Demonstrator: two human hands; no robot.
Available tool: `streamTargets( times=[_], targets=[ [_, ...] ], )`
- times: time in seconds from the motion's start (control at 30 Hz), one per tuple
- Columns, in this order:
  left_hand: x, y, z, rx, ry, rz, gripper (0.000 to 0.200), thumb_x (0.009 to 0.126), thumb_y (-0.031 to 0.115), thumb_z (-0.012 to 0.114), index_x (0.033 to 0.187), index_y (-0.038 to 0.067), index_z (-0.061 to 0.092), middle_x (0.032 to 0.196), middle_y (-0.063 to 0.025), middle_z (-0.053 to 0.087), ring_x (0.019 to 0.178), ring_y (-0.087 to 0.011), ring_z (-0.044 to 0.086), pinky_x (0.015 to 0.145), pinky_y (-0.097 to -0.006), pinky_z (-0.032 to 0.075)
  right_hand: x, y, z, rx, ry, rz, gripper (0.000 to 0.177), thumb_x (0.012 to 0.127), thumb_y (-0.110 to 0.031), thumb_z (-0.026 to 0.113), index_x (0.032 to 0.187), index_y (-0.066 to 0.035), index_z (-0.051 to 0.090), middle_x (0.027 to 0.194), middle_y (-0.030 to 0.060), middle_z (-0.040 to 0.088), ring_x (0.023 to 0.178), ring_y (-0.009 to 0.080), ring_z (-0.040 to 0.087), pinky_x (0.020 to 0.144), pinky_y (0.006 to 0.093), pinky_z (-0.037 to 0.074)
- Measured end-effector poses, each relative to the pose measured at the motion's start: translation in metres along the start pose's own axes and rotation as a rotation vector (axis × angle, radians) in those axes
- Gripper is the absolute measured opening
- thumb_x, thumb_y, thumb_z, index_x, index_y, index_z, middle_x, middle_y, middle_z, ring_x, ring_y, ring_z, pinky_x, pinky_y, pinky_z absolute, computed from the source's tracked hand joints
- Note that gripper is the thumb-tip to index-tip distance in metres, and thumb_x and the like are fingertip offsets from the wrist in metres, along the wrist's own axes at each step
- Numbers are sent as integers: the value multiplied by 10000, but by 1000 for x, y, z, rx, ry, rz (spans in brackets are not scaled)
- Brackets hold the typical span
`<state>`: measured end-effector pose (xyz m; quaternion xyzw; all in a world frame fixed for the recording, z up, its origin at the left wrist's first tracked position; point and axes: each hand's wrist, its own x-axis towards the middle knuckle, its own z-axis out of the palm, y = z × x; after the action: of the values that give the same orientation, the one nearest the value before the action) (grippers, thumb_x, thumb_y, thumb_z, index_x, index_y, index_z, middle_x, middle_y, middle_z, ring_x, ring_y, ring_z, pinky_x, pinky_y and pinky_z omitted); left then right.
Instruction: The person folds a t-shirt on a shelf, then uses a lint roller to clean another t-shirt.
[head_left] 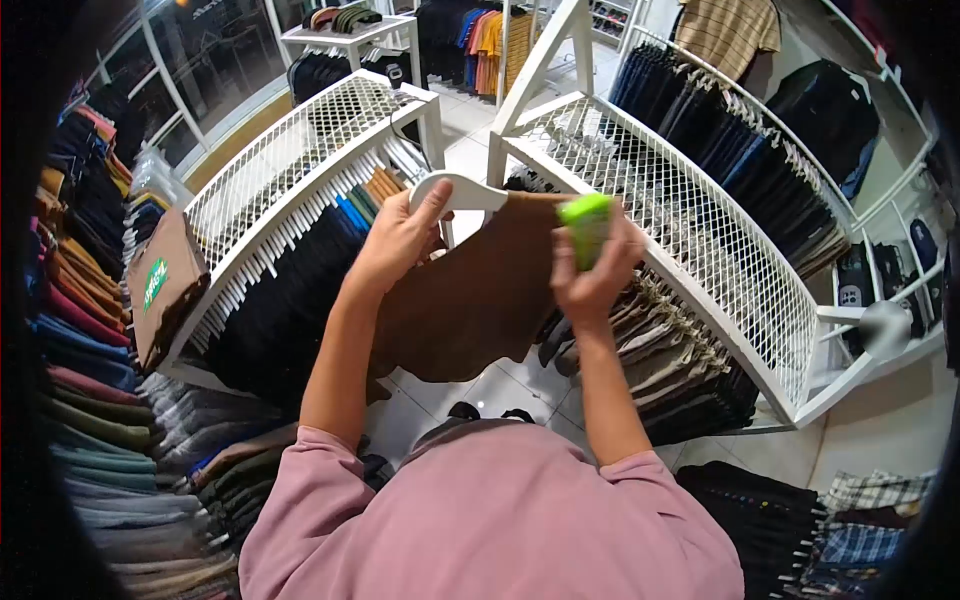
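My left hand is closed on a white hanger, gripping it near its top left end. A dark brown garment hangs from the hanger and spreads out between my two hands. At the garment's upper right, my right hand holds a bright green object in its fingers, right at the shoulder of the cloth. Motion blurs this object, and I cannot tell its kind.
White mesh-topped clothes racks stand left and right, with garments on hangers beneath. A folded brown shirt with a green print lies at the left rack's end. Stacked clothes line the left side. White floor tiles show below.
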<state>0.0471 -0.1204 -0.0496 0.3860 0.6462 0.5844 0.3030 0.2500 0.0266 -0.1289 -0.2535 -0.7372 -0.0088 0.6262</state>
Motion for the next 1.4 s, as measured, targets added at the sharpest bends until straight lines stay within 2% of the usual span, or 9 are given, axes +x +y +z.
streamTargets(
  times=[0.13, 0.27, 0.5, 0.6, 0.73, 0.93, 1.03, 1.13, 1.4],
  targets=[
    [-3, 0, 9, 97, -46, 44, 516, 1015, 524, 558, 921, 28, 663, 631, 54, 495, 539, -24, 420, 467, -217, 326, -5, 9, 11, -35, -65, -94, 735, 897, -407, 729, 1479, -63, 440, 1211, 180, 470, 1013, 306, 560, 828, 410, 529],
    [-15, -8, -11, 5, 26, 125, 456, 1034, 435, 571, 1063, -1, 699, 740, 7, 626, 606, -44, 515, 536, -220, 435, -14, 77, 0, -110, -107, 753, 622, 985, -412, 623, 1452, -35, 458, 1187, 194, 487, 1103, 329, 538, 843, 445, 520],
    [-23, -12, -2, 105, 10, 139, 444, 1022, 402, 606, 1104, -24, 698, 813, -10, 669, 728, -52, 563, 653, -239, 474, -9, -24, -4, 101, -217, -46, 719, 906, -371, 730, 1477, -36, 450, 1184, 189, 498, 1048, 353, 564, 876, 410, 524],
    [-23, -14, -4, 179, -34, 112, 427, 1014, 395, 622, 1097, -17, 701, 863, -15, 694, 784, -64, 587, 691, -239, 476, -24, 13, 11, -9, -81, 53, 733, 920, -400, 706, 1476, -14, 424, 1194, 229, 503, 1043, 383, 568, 851, 423, 530],
    [-31, -18, -11, 94, 34, 151, 321, 993, 300, 671, 1083, -6, 715, 875, -20, 715, 799, -71, 612, 725, -247, 497, -32, 78, -4, -77, -174, 738, 675, 971, -433, 632, 1455, -4, 443, 1217, 227, 482, 1104, 377, 542, 948, 471, 462],
    [-33, -27, -1, 195, -61, 222, 155, 896, 90, 752, 1021, -1, 749, 826, -28, 738, 760, -60, 618, 699, -259, 509, -7, -12, -18, 138, -286, 97, 677, 952, -422, 661, 1482, -58, 450, 1192, 190, 493, 1098, 364, 567, 893, 451, 513],
    [-38, -18, -5, 394, -40, 307, 145, 864, 71, 757, 1000, 22, 756, 761, -68, 722, 685, -141, 648, 655, -265, 510, -22, 16, -3, 63, -207, 176, 676, 956, -438, 648, 1493, -77, 451, 1175, 192, 500, 1068, 367, 580, 874, 462, 524],
    [-44, -23, -13, 561, -13, 378, 199, 821, 57, 770, 1019, 77, 768, 768, -118, 694, 656, -258, 663, 625, -293, 525, -39, 89, -3, -138, -391, 750, 644, 989, -446, 613, 1512, -104, 455, 1189, 184, 516, 1028, 299, 600, 857, 403, 521],
    [-44, -29, -1, 972, -55, 951, 560, 661, 84, 764, 1216, 138, 727, 737, -35, 628, 656, -218, 632, 601, -361, 528, 18, -15, -32, 206, -424, 118, 505, 893, -349, 740, 1376, -244, 635, 1142, 88, 616, 980, 267, 665, 823, 384, 570]
  ],
)
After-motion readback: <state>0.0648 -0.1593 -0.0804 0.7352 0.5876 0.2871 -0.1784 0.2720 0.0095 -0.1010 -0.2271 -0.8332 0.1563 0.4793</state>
